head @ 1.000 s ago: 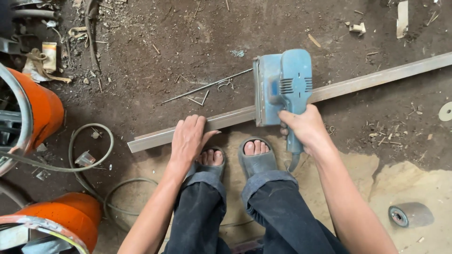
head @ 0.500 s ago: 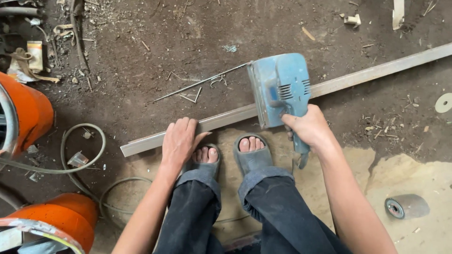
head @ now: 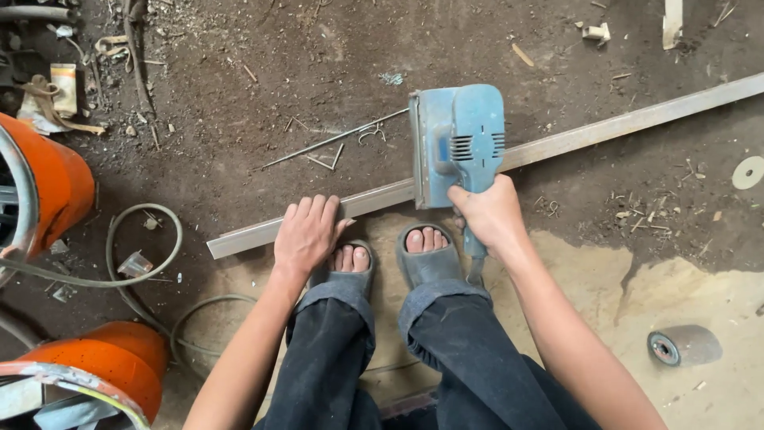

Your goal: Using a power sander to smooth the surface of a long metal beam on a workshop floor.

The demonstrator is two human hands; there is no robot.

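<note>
Left hand [head: 306, 232] flat, fingers spread, pinning the long grey metal bar [head: 374, 199] on the gritty dirt floor [head: 239, 103] just ahead of the sandalled toes, right hand [head: 487, 213] wrapped round the scuffed blue boxy sander [head: 459, 143]: keep its base square on the bar, pressure light and even.

Bare forearms, dark blue jeans [head: 334, 350] with rolled cuffs, and grey open-toed sandals [head: 430, 263].

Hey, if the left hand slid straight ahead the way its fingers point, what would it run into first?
The left hand lies flat on the long metal bar, fingers pointing up and away. Past the bar comes bare dirt floor, then probably the thin metal rod and the small bent wire bits.
</note>
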